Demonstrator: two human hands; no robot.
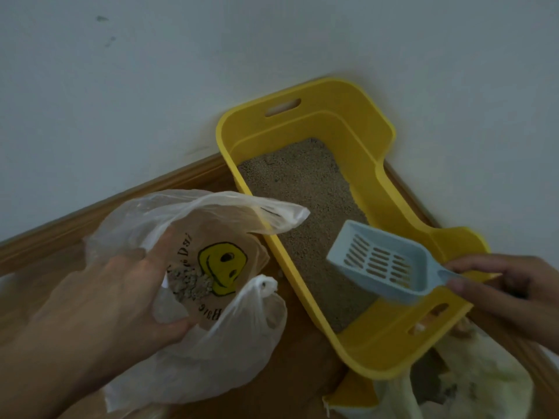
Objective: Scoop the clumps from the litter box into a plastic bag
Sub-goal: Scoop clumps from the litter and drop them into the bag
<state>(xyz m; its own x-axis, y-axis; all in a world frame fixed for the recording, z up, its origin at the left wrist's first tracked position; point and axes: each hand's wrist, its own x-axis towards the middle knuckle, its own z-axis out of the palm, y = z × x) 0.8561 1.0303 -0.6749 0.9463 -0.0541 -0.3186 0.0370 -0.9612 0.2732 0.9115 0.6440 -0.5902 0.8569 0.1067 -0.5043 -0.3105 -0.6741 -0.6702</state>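
A yellow litter box (384, 189) filled with grey-brown litter (305, 189) stands in the wall corner. My right hand (508, 285) grips the handle of a pale blue slotted scoop (381, 261), which hovers over the near end of the box with nothing visible in it. My left hand (121, 297) holds the rim of a clear plastic bag (211, 343) with a yellow smiley print, keeping its mouth wide. A grey clump (193, 285) lies inside the bag, just left of the box.
A wooden baseboard (121, 204) runs along the white wall (181, 86) behind the bag. Wooden floor (302, 388) shows between bag and box. A crumpled pale bag (472, 382) with debris lies at the lower right, beside the box's near end.
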